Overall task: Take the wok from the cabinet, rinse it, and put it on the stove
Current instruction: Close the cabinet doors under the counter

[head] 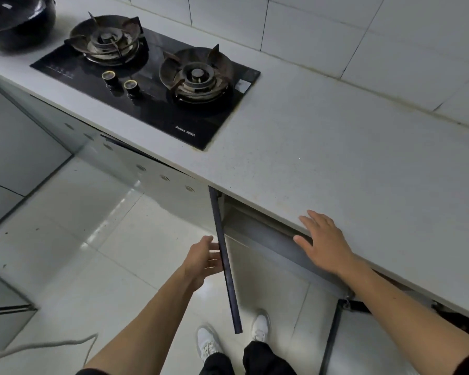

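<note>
Black and glossy, a wok [16, 20] sits at the far left corner of the pale countertop [336, 147], just beside the two-burner gas stove [146, 79] and not on either burner; whether it is the wok named in the task cannot be told, since the cabinet's inside is hidden from this angle. Below the counter, a cabinet door [225, 261] stands swung out edge-on toward the camera, and a second door [333, 334] at lower right also hangs open. The person's left hand [203, 259] meets the outer face of the first door, fingers nearly straight and loosely spread against its edge, pinching nothing — likely steadying or pushing the panel. The right hand [322, 239] lies flat on the counter's front lip above the opening, fingers extended and slightly apart, holding nothing, apparently braced for balance. White shoes [209, 342] stand on the shiny floor tiles [92, 239] below.
</note>
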A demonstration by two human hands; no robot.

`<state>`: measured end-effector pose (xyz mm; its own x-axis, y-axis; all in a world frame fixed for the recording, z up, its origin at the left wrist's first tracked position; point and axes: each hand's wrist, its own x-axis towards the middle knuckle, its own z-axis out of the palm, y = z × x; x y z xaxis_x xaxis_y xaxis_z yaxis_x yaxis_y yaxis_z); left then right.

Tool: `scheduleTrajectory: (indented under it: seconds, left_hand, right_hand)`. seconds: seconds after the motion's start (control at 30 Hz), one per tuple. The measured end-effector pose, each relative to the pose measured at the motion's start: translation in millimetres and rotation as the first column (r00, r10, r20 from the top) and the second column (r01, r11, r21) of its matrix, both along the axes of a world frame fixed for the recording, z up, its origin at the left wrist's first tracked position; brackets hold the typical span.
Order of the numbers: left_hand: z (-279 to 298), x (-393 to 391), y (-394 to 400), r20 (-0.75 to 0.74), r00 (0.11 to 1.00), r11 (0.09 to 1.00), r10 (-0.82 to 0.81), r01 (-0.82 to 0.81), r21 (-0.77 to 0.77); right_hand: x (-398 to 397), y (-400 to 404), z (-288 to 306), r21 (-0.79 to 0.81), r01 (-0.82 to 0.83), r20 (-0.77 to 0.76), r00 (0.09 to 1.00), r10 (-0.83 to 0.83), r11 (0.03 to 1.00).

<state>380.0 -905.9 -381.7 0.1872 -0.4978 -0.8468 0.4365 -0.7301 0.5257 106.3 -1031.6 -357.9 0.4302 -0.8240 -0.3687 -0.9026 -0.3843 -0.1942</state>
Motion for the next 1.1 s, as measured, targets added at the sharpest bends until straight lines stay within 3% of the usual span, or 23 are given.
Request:
scheduleTrajectory:
  seconds: [0.1, 0.23, 0.77, 0.87, 0.93, 1.03, 1.1]
  left_hand:
    - [-4, -28, -15, -0.176, 0.975, 0.99, 0.134, -0.139, -0.012]
    - [-7, -62, -41, -0.306, 0.91, 0.955, 0.28, -0.296, -0.008]
    - [-16, -102, -101, -0.472, 0.721, 0.829, 0.508, -0.558, 0.041]
    - [-13, -104, -105, -0.487, 0.72, 0.835, 0.494, -0.55, 0.033]
    - [-8, -103, -104, -0.45, 0.784, 0.876, 0.427, -0.482, -0.01]
    - [5, -102, -96, -0.295, 0.933, 0.965, 0.203, -0.242, -0.099]
    - [20, -100, -92, -0.161, 0.987, 0.993, 0.014, -0.032, -0.11]
  right_hand:
    - [-24, 3, 1, -0.03, 0.105, -0.018, 0.994, -0.106, 0.994]
    - [-48, 3, 2, 0.019, 0.145, 0.052, 0.988, -0.146, 0.989]
    - [-54, -13, 1, 0.028, 0.122, 0.07, 0.99, -0.123, 0.992]
    - [-56, -12, 1, 0.029, 0.108, 0.071, 0.991, -0.109, 0.994]
    - [-60, -7, 0, 0.07, 0.111, 0.103, 0.988, -0.118, 0.991]
    - [-72, 4, 7, 0.165, 0.138, 0.142, 0.977, -0.162, 0.977]
    - [-84, 16, 21, 0.148, 0.186, 0.129, 0.97, -0.206, 0.971]
